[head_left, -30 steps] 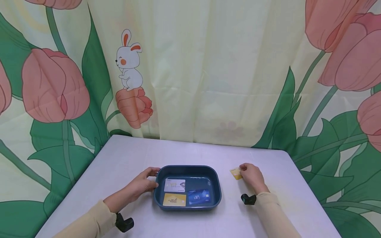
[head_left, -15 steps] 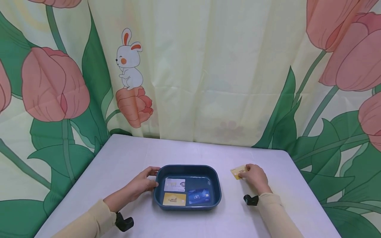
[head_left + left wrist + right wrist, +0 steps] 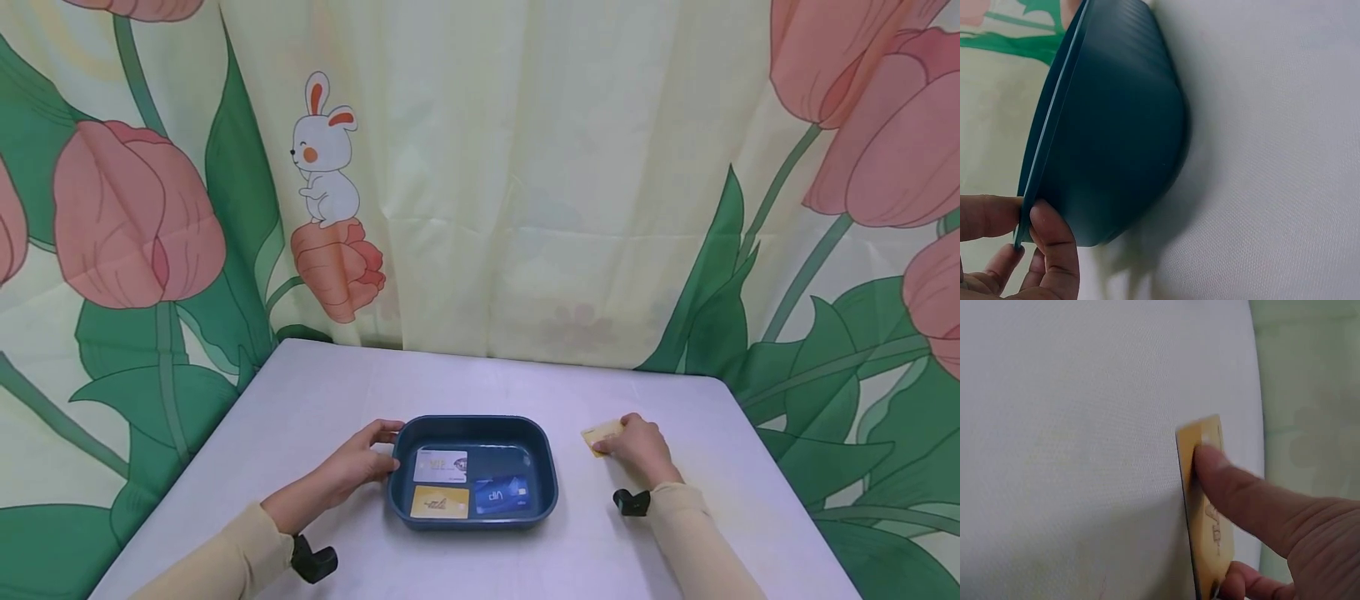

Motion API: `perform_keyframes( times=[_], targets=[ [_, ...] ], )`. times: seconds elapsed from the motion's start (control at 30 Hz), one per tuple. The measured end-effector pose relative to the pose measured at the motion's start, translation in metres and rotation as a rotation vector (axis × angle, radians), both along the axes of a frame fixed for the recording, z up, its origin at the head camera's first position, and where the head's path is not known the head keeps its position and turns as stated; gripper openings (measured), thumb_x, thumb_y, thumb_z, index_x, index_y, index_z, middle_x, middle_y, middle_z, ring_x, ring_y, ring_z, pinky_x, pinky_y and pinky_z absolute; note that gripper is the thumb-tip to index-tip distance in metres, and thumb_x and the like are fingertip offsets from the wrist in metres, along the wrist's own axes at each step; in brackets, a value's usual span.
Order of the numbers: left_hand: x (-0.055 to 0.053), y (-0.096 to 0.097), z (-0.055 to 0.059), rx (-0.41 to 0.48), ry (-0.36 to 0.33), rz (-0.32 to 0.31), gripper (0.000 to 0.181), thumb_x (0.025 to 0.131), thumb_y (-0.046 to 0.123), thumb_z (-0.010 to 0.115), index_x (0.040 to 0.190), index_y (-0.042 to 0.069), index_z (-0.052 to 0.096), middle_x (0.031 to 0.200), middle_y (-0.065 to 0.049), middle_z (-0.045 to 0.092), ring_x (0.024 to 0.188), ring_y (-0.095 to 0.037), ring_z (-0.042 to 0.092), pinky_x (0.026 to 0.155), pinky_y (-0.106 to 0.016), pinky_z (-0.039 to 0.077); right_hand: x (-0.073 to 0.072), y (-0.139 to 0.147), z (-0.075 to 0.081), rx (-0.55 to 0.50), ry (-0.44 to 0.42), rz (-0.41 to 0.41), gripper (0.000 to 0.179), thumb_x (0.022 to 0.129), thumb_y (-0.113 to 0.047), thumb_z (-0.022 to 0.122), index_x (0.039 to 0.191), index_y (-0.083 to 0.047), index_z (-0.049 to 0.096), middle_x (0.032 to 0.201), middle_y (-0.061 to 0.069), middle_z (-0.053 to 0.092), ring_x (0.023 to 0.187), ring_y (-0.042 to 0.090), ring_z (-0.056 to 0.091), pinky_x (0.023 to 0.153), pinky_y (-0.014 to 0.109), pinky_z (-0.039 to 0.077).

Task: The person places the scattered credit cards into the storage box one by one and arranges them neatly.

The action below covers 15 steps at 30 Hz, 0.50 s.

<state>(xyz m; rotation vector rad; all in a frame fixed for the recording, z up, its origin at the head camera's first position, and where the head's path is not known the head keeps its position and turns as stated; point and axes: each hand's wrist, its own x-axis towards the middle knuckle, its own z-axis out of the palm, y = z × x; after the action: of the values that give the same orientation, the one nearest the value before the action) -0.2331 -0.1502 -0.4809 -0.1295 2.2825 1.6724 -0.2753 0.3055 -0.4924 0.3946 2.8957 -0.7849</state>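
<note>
A dark blue rectangular tray [image 3: 474, 524] stands on the table. My left hand [image 3: 358, 460] pinches its left rim; in the left wrist view, thumb and fingers [image 3: 1055, 250] lie on both sides of the rim. Inside the tray are a white VIP card [image 3: 441, 467], a gold card [image 3: 440, 502] and a blue VIP card [image 3: 502, 495], all flat. To the right of the tray, my right hand [image 3: 641, 450] holds another gold card [image 3: 604, 432]. In the right wrist view its thumb [image 3: 1247, 494] lies across the face of this card, with other fingertips at the lower edge.
A white cloth covers the table [image 3: 465, 387]. Behind it hangs a curtain [image 3: 525, 208] printed with tulips and a rabbit. A black wrist camera sits on each wrist, below the hands.
My right hand has shifted slightly right, and its thumb now lies further onto the gold card. The left hand and the tray stay where they were.
</note>
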Motion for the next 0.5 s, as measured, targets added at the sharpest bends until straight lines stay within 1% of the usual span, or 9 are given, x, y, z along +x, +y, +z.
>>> perform_keyframes(
  times=[0.13, 0.27, 0.43, 0.5],
  targets=[
    [0.0004, 0.0004, 0.0014, -0.005, -0.005, 0.001, 0.064, 0.085, -0.006, 0.066, 0.146, 0.005, 0.05, 0.145, -0.025, 0.048, 0.104, -0.029, 0.061, 0.081, -0.035, 0.06, 0.0014, -0.0006, 0.002, -0.057, -0.051, -0.018, 0.08, 0.083, -0.033, 0.084, 0.132, 0.017, 0.045, 0.126, 0.038, 0.054, 0.105, 0.041, 0.053, 0.1, 0.056, 0.046],
    [-0.0001, 0.0005, 0.0021, -0.006, -0.004, 0.004, 0.064, 0.085, -0.006, 0.066, 0.145, 0.006, 0.05, 0.146, -0.025, 0.048, 0.104, -0.029, 0.061, 0.082, -0.035, 0.059, 0.0013, -0.001, 0.0015, -0.07, -0.036, -0.017, 0.08, 0.082, -0.033, 0.086, 0.13, 0.018, 0.047, 0.124, 0.037, 0.055, 0.103, 0.04, 0.053, 0.099, 0.055, 0.046],
    [-0.0002, 0.0002, 0.0006, -0.005, -0.005, -0.001, 0.064, 0.085, -0.006, 0.066, 0.145, 0.006, 0.05, 0.146, -0.025, 0.048, 0.104, -0.029, 0.061, 0.082, -0.036, 0.06, 0.0018, -0.0001, 0.0006, -0.076, -0.011, -0.024, 0.082, 0.08, -0.032, 0.087, 0.13, 0.02, 0.048, 0.124, 0.037, 0.051, 0.103, 0.039, 0.051, 0.098, 0.054, 0.047],
    [-0.0003, 0.0001, -0.0002, -0.004, -0.005, -0.002, 0.064, 0.085, -0.006, 0.066, 0.145, 0.006, 0.05, 0.146, -0.025, 0.047, 0.104, -0.029, 0.061, 0.083, -0.036, 0.06, 0.0024, 0.0005, 0.0011, -0.076, 0.012, -0.028, 0.078, 0.08, -0.031, 0.087, 0.127, 0.019, 0.05, 0.12, 0.036, 0.053, 0.1, 0.039, 0.052, 0.095, 0.052, 0.048]
  ],
)
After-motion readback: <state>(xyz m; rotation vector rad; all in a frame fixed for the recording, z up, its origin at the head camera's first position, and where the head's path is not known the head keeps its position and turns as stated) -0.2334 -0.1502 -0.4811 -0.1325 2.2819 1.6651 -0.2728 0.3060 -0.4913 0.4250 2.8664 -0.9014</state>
